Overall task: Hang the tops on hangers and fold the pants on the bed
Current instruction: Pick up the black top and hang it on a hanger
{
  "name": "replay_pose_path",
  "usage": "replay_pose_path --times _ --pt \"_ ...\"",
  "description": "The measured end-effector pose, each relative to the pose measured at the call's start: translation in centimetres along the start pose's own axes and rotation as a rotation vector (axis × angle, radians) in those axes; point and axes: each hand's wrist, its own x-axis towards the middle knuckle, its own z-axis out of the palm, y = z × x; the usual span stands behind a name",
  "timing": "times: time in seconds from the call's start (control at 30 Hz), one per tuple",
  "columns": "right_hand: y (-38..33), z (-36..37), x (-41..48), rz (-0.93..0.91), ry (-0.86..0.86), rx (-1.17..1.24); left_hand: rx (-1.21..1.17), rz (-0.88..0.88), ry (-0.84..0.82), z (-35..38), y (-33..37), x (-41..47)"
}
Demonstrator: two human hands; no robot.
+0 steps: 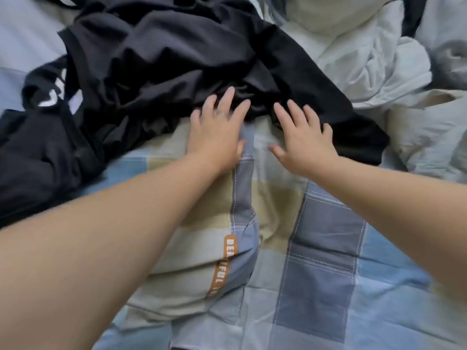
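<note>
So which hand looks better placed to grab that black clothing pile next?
Probably the left hand: its fingertips lie on the black clothes, whose bulk sits on its side. The right hand touches only the narrower right end.

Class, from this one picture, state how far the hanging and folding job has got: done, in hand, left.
Done: nothing shows; no hanger or folded pants in view. In hand: left hand and right hand, fingers straight, reach the near edge of the black clothes heap on the checked bedcover. Left: the whole heap, crumpled.
</note>
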Motion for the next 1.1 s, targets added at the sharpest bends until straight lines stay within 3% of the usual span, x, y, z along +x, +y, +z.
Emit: replay_pose_path --times 0.13,0.27,0.43,0.63,0.8,1.1 --pt "0.4 0.7 3.4 0.084 0.02 -0.043 0.054 -0.116 0.042 0.8 0.4 4.5" --pt "2.1 1.0 4.3 0.029 0.187 -0.084 -0.03 -0.167 0.07 1.6 0.3 6.1" --pt "3.2 -0.8 1.2 0.026 0.104 0.021 -0.198 -0.24 0.052 1.5 1.3 1.7" --pt "3.5 -5.5 -9.2 0.181 -0.046 0.322 -0.477 -0.384 -0.209 -2.4 2.4 -8.5" --pt "2.3 -13.0 -19.4 0.231 0.058 0.535 -0.662 -0.429 -0.361 -9.8 4.3 -18.1" --pt "1.1 -27.6 -34.7 0.21 0.28 0.829 -1.116 -0.558 -0.091 -25.5 10.5 -32.3"
